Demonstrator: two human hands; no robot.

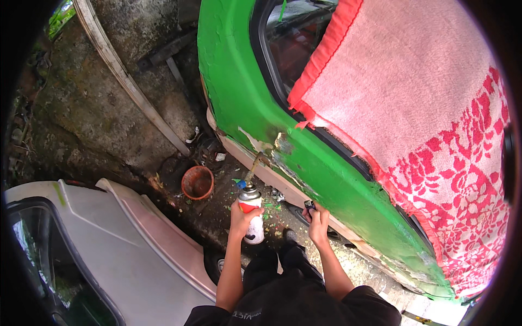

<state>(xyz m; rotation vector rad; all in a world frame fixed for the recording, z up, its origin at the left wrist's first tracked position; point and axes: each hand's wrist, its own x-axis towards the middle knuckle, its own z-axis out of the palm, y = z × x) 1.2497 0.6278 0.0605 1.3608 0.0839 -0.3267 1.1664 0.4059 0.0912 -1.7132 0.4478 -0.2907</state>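
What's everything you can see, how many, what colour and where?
can: 1, white with red, middle
nozzle: 1, brassy, atop the can
small object: 1, black, right of the can
green car: 1, green, right side
cloth: 1, pink, red and white, over the green car
grey car: 1, greyish, lower left
pot: 1, reddish, on the ground
strip: 1, whitish, upper left
leaves: several, green, top left
flakes: many, green, on the ground
shirt: 1, mostly black, bottom
left grip: 1, bare, around the can
right grip: 1, bare, on the small object
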